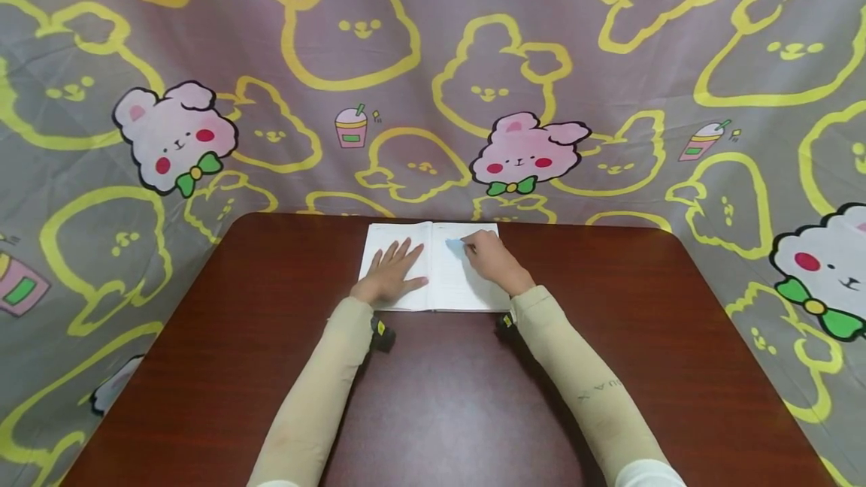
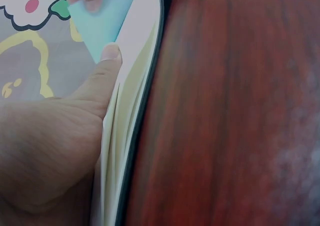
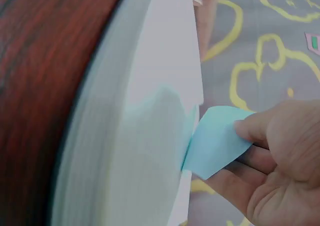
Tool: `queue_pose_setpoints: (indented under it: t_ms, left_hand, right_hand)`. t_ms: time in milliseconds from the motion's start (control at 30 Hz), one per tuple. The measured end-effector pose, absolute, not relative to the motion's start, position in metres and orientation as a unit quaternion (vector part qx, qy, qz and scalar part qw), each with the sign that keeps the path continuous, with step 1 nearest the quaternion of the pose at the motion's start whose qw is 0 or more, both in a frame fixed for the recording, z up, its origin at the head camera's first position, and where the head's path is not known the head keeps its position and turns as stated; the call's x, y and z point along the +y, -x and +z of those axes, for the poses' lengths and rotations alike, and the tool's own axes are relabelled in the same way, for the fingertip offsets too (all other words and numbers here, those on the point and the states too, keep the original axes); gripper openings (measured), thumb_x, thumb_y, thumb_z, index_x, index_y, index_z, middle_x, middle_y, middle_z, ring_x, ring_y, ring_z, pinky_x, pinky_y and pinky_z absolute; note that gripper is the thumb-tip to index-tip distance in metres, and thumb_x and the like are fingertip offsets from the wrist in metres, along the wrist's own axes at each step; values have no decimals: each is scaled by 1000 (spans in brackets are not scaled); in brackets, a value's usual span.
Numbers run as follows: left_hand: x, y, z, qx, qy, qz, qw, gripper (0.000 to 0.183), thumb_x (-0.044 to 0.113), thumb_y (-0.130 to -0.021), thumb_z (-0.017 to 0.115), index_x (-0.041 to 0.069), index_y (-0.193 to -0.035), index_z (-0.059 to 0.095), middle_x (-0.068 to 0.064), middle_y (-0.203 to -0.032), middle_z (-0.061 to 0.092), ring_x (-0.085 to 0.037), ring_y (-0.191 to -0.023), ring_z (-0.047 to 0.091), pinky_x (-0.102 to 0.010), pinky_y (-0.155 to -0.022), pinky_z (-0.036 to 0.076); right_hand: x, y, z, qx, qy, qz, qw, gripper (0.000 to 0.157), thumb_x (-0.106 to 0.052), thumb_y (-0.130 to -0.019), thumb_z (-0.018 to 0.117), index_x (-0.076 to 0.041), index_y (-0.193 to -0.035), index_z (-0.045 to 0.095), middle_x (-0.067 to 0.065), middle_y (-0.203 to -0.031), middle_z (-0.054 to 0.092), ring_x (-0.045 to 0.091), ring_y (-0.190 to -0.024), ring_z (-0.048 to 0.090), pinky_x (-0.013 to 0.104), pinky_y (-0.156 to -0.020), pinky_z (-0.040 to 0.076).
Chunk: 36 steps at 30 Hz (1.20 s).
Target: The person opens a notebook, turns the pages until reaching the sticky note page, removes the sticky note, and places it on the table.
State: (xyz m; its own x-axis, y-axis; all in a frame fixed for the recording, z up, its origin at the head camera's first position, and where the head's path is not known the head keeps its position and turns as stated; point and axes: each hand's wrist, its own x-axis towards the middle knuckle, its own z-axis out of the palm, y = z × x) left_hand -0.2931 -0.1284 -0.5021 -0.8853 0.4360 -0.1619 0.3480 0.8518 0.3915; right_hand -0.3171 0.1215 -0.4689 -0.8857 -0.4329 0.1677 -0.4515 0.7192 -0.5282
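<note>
An open notebook (image 1: pixel 456 288) with pale pages lies on the table. My left hand (image 1: pixel 394 270) rests flat on its left page, fingers spread and thumb reaching toward the fold. In the left wrist view the thumb (image 2: pixel 102 76) stretches along the page edges. Over the right page, my right hand (image 1: pixel 492 255) pinches a light blue sticky note (image 3: pixel 220 136) between thumb and fingers. The note is bent, with its far edge right at the page and a bluish reflection or shade beside it. The page stack's edge shows in the right wrist view.
The dark reddish-brown table (image 1: pixel 609 284) spreads around the notebook on every side. A patterned curtain (image 1: pixel 419 96) with cartoon rabbits hangs close behind the table's far edge and along both sides. Small black wrist cameras (image 1: pixel 383 337) sit under both wrists.
</note>
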Motion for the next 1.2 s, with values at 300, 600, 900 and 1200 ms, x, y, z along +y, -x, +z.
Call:
queue_pose_setpoints:
  t_ms: [300, 600, 900, 1200]
  left_hand:
    - [-132, 292, -498, 953, -204, 181, 130, 79, 56, -104, 44, 19, -165, 12, -13, -172, 0, -39, -157, -3, -61, -124, -4]
    - [-137, 294, -503, 955, -202, 179, 127, 80, 59, -103, 42, 20, -165, 10, -12, -172, -3, -37, -157, -6, -60, -124, -5]
    - [-138, 290, -503, 956, -201, 181, 118, 78, 56, -104, 43, 19, -165, 12, -13, -172, 1, -38, -157, -3, -60, -124, -4]
    - [-140, 293, -511, 952, -201, 196, 122, 78, 56, -104, 43, 19, -165, 11, -12, -172, -3, -38, -157, -7, -59, -124, -9]
  right_hand:
    - [145, 323, -459, -913, -186, 348, 106, 35, -6, -103, 55, 1, -70, 63, 0, -53, 36, 16, -48, 34, 36, -63, 38]
    - [193, 325, -453, -935, -186, 260, 153, 19, 0, -100, 56, 3, -88, 70, 14, -73, 65, 22, -61, 53, 39, -57, 46]
    - [215, 313, -479, -960, -261, 60, 81, 17, -1, -99, 60, 0, -85, 69, 14, -70, 66, 31, -65, 69, 44, -53, 55]
    - [218, 304, -483, -954, -294, 44, 49, 6, -1, -94, 69, -1, -88, 69, 13, -74, 68, 23, -63, 65, 40, -56, 56]
